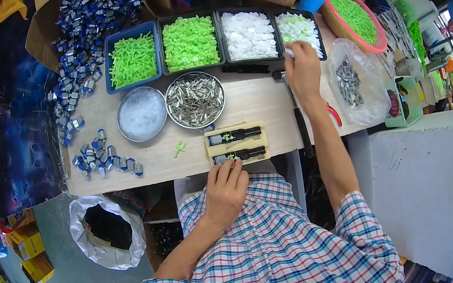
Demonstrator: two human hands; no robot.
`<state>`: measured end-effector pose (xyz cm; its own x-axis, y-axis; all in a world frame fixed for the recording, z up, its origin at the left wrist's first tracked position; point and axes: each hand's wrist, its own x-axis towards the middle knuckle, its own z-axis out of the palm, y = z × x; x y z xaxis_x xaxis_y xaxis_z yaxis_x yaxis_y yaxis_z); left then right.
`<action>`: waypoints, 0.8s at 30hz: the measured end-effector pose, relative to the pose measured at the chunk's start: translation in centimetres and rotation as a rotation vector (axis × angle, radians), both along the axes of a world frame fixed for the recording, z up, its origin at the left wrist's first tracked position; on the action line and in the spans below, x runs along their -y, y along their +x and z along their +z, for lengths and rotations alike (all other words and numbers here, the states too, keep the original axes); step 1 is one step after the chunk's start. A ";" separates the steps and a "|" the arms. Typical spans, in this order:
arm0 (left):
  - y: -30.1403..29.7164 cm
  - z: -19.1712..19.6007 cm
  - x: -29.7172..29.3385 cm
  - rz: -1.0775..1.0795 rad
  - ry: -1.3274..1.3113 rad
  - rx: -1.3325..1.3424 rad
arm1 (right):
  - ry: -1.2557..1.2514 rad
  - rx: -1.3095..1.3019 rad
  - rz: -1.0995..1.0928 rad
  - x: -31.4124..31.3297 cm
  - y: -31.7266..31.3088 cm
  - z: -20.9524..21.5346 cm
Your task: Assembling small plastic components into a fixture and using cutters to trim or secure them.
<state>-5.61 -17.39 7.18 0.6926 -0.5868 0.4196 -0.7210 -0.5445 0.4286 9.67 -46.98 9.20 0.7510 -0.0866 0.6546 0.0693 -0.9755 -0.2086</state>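
My left hand (226, 188) rests at the near edge of the wooden table (256, 102), fingertips touching a pale wooden jig (237, 144) that holds two small dark motor-like parts. My right hand (303, 67) reaches far forward to the black tray of white and green discs (297, 28), fingers pinched over its near edge; what it grips is too small to tell. A loose green plastic piece (180, 148) lies left of the jig.
Trays of green plastic parts (134, 59) (189, 42) and white discs (248, 34) line the back. Two metal bowls (141, 114) (195, 99), scattered blue-silver parts (103, 159), a clear bag of metal pieces (350, 83), a pink basket (356, 16), and a floor bag (106, 231).
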 end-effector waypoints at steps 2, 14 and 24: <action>0.1 0.1 -0.2 -0.004 -0.020 0.013 | -0.029 0.019 -0.055 1.7 2.8 -0.2; 1.7 1.4 -0.4 0.232 -0.485 -0.391 | -0.245 -0.025 -0.124 4.7 7.1 -1.5; 3.1 0.3 -1.4 0.342 -0.767 -0.736 | 0.094 0.149 0.145 -2.4 -0.2 -1.3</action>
